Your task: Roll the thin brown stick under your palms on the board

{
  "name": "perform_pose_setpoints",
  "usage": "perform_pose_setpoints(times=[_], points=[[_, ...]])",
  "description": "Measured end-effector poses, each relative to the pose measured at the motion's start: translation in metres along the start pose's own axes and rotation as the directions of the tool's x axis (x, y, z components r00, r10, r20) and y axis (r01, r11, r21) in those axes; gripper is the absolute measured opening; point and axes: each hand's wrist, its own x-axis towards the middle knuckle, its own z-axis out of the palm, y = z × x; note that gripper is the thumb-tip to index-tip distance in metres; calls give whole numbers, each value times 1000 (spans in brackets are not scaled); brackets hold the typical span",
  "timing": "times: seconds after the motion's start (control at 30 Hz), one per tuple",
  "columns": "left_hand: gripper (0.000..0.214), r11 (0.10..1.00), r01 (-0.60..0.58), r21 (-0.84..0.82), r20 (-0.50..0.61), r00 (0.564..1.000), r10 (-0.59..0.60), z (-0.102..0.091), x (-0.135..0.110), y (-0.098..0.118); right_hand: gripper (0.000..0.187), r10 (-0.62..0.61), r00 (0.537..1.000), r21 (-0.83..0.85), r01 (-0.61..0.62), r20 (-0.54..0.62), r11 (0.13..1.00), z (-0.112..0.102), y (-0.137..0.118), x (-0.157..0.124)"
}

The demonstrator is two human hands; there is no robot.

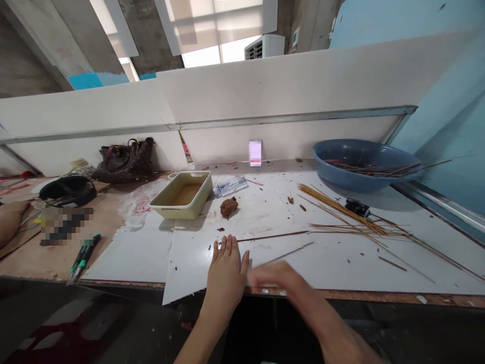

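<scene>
My left hand (226, 270) lies palm down on the white board, its fingers stretched out and flat. From beneath its fingertips a thin dark-brown coated stick (273, 236) runs off to the right. My right hand (273, 275) is at the table's front edge, just right of the left one; motion smears its fingers. A greyish thin stick (288, 253) lies beyond it. Ahead of the left hand sits a lump of brown clay-like paste (229, 207), with small crumbs around it. To the right is a loose bundle of thin bamboo sticks (337, 206).
A pale yellow basin (178, 211) stands left of the lump, near a plastic packet (231, 185). A wide blue basin (352, 177) holding sticks is at the back right. A phone (255, 153) leans on the partition. Green-black cutters (84, 258) and a handbag (127, 162) are left.
</scene>
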Motion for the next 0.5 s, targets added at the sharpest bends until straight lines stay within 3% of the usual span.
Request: perform_pose_setpoints(times=[0.03,0.1,0.17,0.23,0.4,0.5], points=[[54,1000,-1,1,-3,1000,1,-1,-2,1,83,5,998,-227,-20,-67,974,-14,10,8],[54,1000,-2,7,-15,1000,2,-2,-6,3,77,91,981,-577,-174,-170,798,-35,34,21],[54,1000,10,17,-37,999,-9,-3,-10,7,80,191,965,-767,-257,-177,588,-46,61,30],[56,1000,9,6,-59,998,-9,-4,-10,14,81,238,959,-856,-249,-154,452,-49,85,33],[55,983,-155,-103,28,987,159,-4,7,32,78,240,963,-900,-213,-127,380,-48,108,35],[55,983,-152,-107,93,982,162,-1,9,38,80,245,960,-905,-220,-134,363,-45,105,31]])
